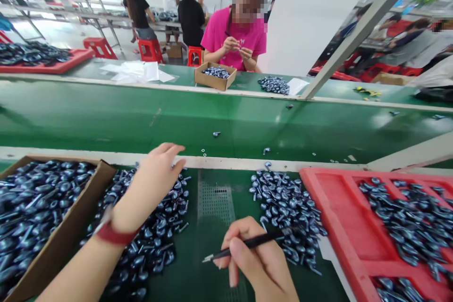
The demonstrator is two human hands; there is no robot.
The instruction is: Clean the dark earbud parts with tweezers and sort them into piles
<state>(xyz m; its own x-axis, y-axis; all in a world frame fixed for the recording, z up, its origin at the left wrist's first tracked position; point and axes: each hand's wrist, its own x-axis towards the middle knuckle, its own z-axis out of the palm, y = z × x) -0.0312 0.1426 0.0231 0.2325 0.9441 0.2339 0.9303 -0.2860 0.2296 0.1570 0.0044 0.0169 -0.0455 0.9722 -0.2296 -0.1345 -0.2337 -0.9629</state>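
From the head camera, the left hand [154,188], with a red wristband [115,235] at its wrist, hovers over the far end of a loose heap of small, glossy blue-grey metal parts with round heads and short stems [159,245]. Its fingers are extended and nearly together, holding nothing. The right hand [256,257] has its thumb and fingers clamped on a slim black pen-shaped tool with a silver tip [247,244], above the bare green conveyor belt [215,207]. A second heap of the same parts [286,212] lies just beside the tool's far end.

The parts look light, hard and smooth, so they would probably slide and roll easily; the short stem seems the surest place to pinch one.

At the left, a brown corrugated cardboard box [71,212] is packed with more of these parts. At the right, a red plastic divided tray [329,207] holds others in its compartments. Across the belt, a few stray parts [216,134] lie apart. Further off, a co-worker in a bright pink top [233,33] works on a small item with both hands behind a small cardboard box of parts [215,78].
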